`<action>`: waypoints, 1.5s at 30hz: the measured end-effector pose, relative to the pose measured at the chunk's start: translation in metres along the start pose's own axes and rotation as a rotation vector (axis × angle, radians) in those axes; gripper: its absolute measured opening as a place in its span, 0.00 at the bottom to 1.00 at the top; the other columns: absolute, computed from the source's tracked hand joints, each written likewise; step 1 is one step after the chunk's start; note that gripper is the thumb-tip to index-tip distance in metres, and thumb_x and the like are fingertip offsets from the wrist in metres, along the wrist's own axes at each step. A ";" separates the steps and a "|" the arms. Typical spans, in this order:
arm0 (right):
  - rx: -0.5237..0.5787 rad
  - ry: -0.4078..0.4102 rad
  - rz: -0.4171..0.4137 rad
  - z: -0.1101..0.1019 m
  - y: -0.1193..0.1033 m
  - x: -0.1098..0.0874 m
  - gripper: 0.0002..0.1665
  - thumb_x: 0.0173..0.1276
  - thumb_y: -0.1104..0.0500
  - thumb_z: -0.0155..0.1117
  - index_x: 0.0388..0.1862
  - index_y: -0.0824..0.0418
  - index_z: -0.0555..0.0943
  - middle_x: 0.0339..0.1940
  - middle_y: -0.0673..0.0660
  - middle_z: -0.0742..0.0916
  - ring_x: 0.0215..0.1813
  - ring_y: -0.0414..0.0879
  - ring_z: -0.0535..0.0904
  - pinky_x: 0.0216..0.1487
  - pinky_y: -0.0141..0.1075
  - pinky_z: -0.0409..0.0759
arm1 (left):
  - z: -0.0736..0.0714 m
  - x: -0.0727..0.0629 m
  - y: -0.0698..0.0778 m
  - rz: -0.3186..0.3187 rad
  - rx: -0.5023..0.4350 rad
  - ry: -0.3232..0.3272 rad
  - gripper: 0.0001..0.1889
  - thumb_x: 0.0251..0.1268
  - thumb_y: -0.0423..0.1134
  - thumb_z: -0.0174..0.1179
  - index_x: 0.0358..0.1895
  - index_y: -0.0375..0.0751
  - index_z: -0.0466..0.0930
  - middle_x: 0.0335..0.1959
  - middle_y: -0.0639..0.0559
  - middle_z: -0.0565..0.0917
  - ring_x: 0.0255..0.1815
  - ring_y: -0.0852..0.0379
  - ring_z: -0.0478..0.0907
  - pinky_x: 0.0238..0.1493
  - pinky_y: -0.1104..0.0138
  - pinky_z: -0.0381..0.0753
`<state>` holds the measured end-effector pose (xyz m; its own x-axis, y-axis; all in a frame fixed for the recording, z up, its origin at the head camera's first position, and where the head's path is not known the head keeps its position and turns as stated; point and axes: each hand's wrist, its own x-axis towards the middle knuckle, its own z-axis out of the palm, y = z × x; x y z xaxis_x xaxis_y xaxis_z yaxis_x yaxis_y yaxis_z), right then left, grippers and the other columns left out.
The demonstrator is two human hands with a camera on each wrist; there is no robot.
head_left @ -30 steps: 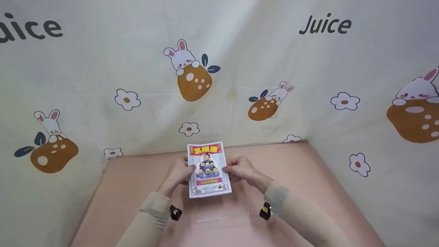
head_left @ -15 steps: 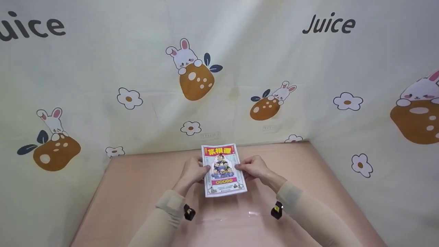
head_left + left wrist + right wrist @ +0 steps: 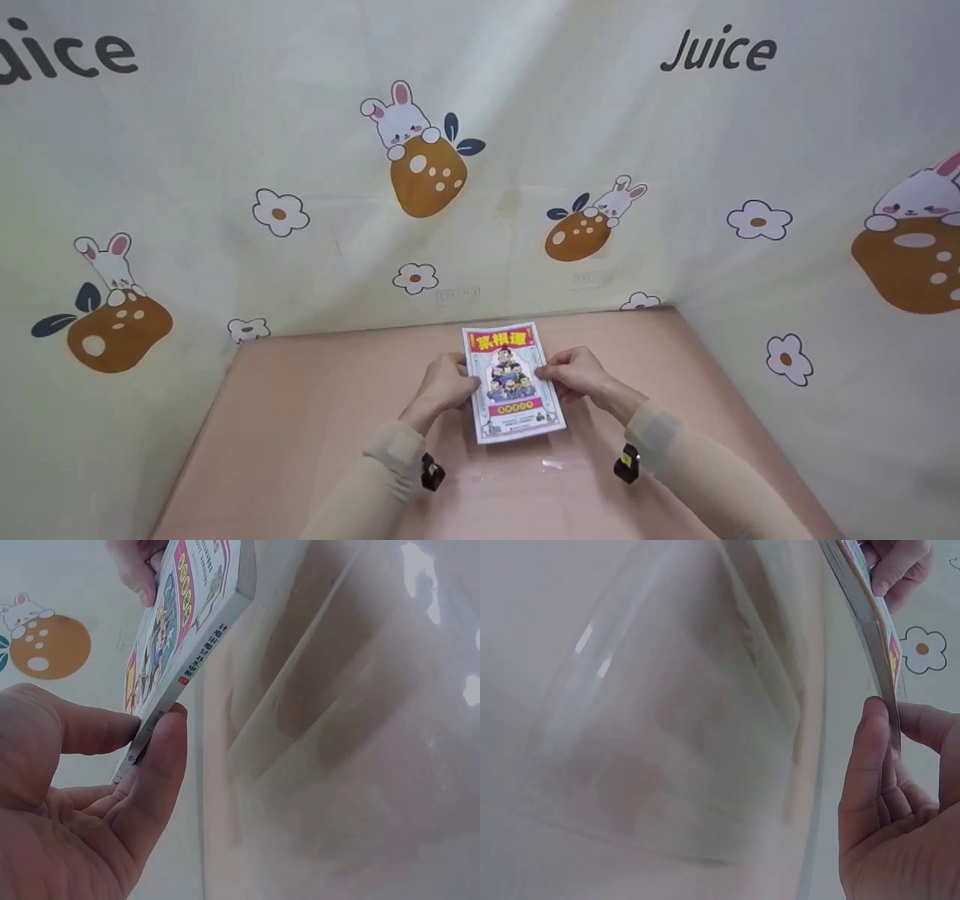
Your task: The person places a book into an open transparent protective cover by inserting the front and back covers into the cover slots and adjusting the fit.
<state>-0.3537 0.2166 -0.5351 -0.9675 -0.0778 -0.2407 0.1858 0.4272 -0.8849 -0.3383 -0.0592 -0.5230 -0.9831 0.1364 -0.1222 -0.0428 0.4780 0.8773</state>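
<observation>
A thin paperback book [image 3: 510,386] with a red title band and cartoon figures on its cover is held between both hands above the table. The left hand [image 3: 444,384] pinches its left edge, thumb on the cover and fingers behind. On the opposite edge the right hand [image 3: 581,375] pinches in the same way. In the left wrist view the printed spine of the book [image 3: 199,664] faces the camera, gripped by the left hand [image 3: 97,780]. The right wrist view shows the page edges of the book [image 3: 870,622] between the right hand's [image 3: 900,787] thumb and fingers.
A pink table [image 3: 315,420] with a glossy surface lies below, showing shadows and reflections. Behind and beside it hangs a pale curtain [image 3: 322,135] printed with rabbits, orange fruit and flowers. A small black device [image 3: 627,463] is worn at each wrist.
Both hands have moved the book to the right in the head view and slightly nearer to the person. Both grips stay the same.
</observation>
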 end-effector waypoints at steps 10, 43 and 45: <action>-0.063 0.010 0.051 -0.013 0.017 0.000 0.10 0.71 0.54 0.80 0.36 0.60 0.92 0.28 0.51 0.93 0.21 0.37 0.81 0.24 0.28 0.80 | 0.025 0.003 -0.003 -0.017 -0.010 0.001 0.20 0.73 0.29 0.68 0.64 0.26 0.83 0.41 0.43 0.92 0.31 0.53 0.90 0.35 0.60 0.95; -0.313 -0.040 0.060 -0.029 0.051 -0.010 0.13 0.68 0.52 0.83 0.29 0.59 0.92 0.17 0.49 0.85 0.18 0.38 0.76 0.20 0.27 0.71 | 0.074 -0.005 -0.018 -0.005 0.136 0.026 0.13 0.54 0.23 0.63 0.44 0.33 0.88 0.27 0.49 0.86 0.24 0.57 0.80 0.22 0.70 0.75; -0.348 -0.018 0.054 -0.028 0.050 -0.010 0.14 0.67 0.53 0.84 0.27 0.58 0.92 0.17 0.50 0.86 0.18 0.38 0.77 0.20 0.27 0.72 | 0.075 -0.006 -0.016 -0.017 0.175 0.046 0.15 0.56 0.24 0.66 0.48 0.32 0.87 0.33 0.48 0.87 0.31 0.55 0.82 0.29 0.68 0.78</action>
<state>-0.3393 0.2643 -0.5659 -0.9540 -0.0618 -0.2933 0.1636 0.7126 -0.6822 -0.3180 -0.0023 -0.5710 -0.9898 0.0889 -0.1115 -0.0319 0.6240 0.7808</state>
